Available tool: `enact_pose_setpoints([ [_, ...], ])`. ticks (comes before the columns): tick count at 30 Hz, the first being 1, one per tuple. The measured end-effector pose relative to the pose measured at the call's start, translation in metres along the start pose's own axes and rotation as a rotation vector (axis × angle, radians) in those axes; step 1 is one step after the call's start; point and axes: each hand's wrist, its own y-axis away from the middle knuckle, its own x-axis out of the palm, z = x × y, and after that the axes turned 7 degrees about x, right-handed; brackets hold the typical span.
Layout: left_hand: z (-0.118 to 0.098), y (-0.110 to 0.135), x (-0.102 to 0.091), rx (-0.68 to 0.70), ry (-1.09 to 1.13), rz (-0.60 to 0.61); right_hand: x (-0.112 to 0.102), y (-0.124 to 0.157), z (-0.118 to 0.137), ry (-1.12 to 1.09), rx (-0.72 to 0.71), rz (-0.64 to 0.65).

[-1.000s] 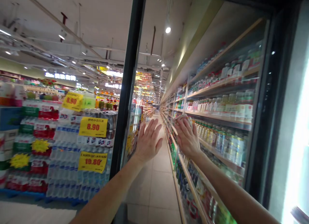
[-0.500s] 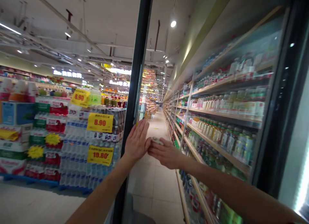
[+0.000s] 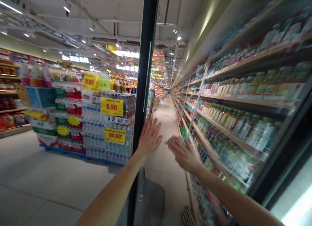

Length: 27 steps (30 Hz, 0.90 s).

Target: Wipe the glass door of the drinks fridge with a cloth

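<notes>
My left hand [image 3: 149,138] lies flat with fingers spread against a glass door pane [image 3: 162,183], close beside its dark upright frame [image 3: 144,63]. My right hand [image 3: 183,154] is a little to the right, pressing a crumpled pale cloth [image 3: 173,141] to the glass. Its fingers lie over the cloth, which is partly hidden. Both forearms reach in from the bottom of the view.
Stacked bottle packs [image 3: 107,146] with yellow price signs [image 3: 111,106] stand on a blue pallet at left. Shelves of bottles [image 3: 234,122] show in the glass on the right. A dark door edge [image 3: 285,154] slants at far right. Tiled floor [image 3: 60,183] lies below.
My right hand has moved right with the cloth, away from my left hand. My left hand's fingers have spread on the glass. The view has shifted, showing more floor.
</notes>
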Motion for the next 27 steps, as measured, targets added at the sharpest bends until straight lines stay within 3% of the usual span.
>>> enact_pose_setpoints([
  [2,0.001,-0.002,0.001,-0.005,0.011,0.000,-0.004,-0.017,-0.010,0.082,0.216,-0.053],
  [4,0.000,-0.002,0.002,-0.028,0.024,0.009,-0.003,-0.017,-0.010,0.102,0.271,-0.044],
  [8,-0.002,0.004,0.003,-0.045,0.025,0.026,0.008,0.025,0.011,-0.042,-0.076,0.131],
  [10,-0.001,0.006,0.003,-0.032,0.017,0.026,0.008,0.036,0.008,-0.065,-0.126,0.144],
  [15,-0.005,0.006,0.003,-0.052,0.043,0.010,-0.014,0.019,-0.029,0.134,0.386,-0.021],
  [17,-0.017,0.009,0.000,-0.101,0.065,0.013,-0.019,0.025,-0.028,0.141,0.387,0.007],
  [21,-0.051,0.029,-0.001,-0.034,0.154,0.097,-0.017,0.054,-0.006,0.025,0.165,0.091],
  [25,-0.066,0.049,0.007,0.024,0.154,0.083,-0.012,0.057,0.000,0.083,0.342,-0.004],
  [27,-0.065,0.052,0.010,0.023,0.142,0.068,-0.008,0.059,0.005,0.122,0.419,0.012],
])
